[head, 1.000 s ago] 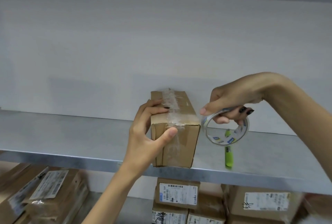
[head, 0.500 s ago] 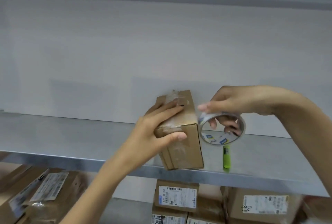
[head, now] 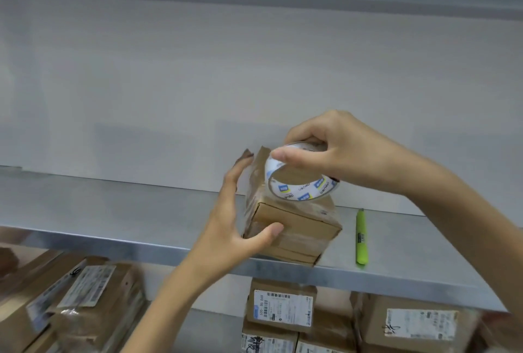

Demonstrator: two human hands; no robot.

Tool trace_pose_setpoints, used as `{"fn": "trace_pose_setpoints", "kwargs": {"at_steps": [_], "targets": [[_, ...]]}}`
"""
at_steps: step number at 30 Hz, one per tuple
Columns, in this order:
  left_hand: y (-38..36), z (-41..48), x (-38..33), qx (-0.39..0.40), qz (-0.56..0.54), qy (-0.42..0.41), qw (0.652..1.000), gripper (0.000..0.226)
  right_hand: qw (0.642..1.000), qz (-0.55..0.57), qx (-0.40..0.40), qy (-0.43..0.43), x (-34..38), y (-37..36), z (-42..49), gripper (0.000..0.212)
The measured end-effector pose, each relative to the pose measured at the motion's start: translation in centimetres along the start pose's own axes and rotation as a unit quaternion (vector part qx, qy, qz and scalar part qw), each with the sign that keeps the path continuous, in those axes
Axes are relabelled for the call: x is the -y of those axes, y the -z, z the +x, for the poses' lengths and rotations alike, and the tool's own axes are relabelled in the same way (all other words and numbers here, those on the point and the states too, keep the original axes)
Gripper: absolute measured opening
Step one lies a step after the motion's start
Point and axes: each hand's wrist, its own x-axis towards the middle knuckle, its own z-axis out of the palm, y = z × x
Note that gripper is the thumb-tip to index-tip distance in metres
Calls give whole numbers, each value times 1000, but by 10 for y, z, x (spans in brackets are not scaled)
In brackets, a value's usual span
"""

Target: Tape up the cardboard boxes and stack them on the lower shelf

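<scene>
Down at the left, labelled boxes [head: 85,296] lie on the lower shelf [head: 203,333], under the metal shelf [head: 113,219] where the work is going on. The left hand [head: 235,228] grips the small brown cardboard box [head: 294,228], thumb on its front face and fingers up its left side; the box sits skewed at the shelf's front edge, with glossy clear tape wrinkled over its left side and top. The right hand [head: 334,151] is clamped on the tape roll [head: 300,183] held against the box top, and a green marker [head: 361,236] lies just to the right.
</scene>
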Motion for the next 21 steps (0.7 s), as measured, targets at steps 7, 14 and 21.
{"fn": "trace_pose_setpoints", "kwargs": {"at_steps": [7,14,21], "targets": [[-14,14,3,-10,-27,-24,999,41,998,-67,-1,-4,5,-6,-8,37],[-16,6,20,-27,-25,3,999,36,976,-202,-39,-72,0,-20,-30,34],[-17,5,19,-33,-14,-2,999,36,935,-334,-112,-38,1,-45,-52,24]]}}
